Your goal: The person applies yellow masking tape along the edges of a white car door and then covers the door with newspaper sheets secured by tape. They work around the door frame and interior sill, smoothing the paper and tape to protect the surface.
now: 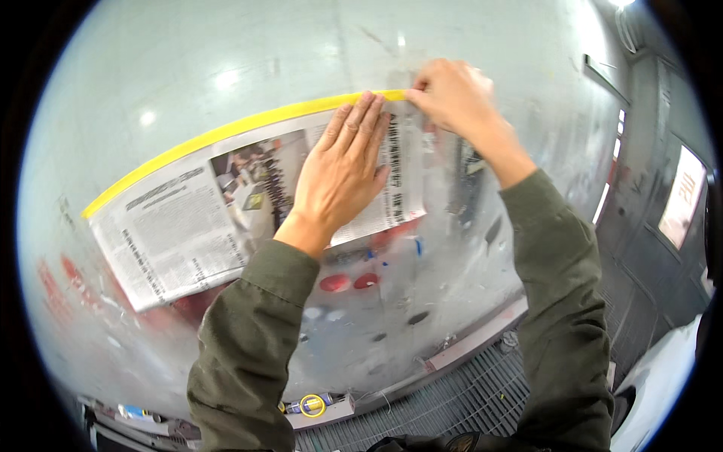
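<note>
A sheet of newspaper [177, 215] hangs against a grey, paint-marked wall [286, 45]. Along its upper edge runs a strip of yellow masking tape [218, 135], sloping down toward the left. My left hand [335, 169] lies flat over the paper, fingers stretched out and fingertips on the tape. At the strip's right end, my right hand [461, 96] is closed, thumb and fingers pinching the tape. The fingers' far side is hidden, so I cannot tell whether a roll is in that hand.
Below, a narrow ledge [335, 410] bears a yellow ring [312, 406] and a bottle or tube beside it. Slatted grating [444, 399] covers the floor. A grey door with a bright window [684, 197] stands at the right.
</note>
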Demonstrator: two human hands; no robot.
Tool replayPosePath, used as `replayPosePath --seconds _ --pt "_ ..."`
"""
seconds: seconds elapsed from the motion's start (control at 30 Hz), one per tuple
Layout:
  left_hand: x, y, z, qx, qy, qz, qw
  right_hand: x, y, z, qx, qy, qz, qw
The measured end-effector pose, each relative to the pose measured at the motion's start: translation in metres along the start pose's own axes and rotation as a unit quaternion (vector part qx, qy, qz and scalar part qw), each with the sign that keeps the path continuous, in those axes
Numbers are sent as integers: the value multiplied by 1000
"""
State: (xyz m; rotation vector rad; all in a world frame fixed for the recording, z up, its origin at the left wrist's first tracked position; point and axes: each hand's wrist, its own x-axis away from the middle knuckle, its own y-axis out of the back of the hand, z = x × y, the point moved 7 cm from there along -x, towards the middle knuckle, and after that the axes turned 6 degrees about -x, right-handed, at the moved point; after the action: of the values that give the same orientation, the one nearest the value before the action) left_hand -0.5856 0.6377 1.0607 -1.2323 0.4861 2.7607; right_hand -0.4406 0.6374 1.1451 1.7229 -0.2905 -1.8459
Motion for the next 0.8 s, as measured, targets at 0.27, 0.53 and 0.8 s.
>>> replayPosePath --seconds 0.27,0.53,0.8 --pt "126 66 127 -102 138 -3 985 6 2 -10 -30 32 -61 997" --pt "247 127 249 -236 340 15 910 75 -6 21 -184 158 -93 966" --pt "188 156 138 -247 176 7 953 247 26 72 -206 427 13 880"
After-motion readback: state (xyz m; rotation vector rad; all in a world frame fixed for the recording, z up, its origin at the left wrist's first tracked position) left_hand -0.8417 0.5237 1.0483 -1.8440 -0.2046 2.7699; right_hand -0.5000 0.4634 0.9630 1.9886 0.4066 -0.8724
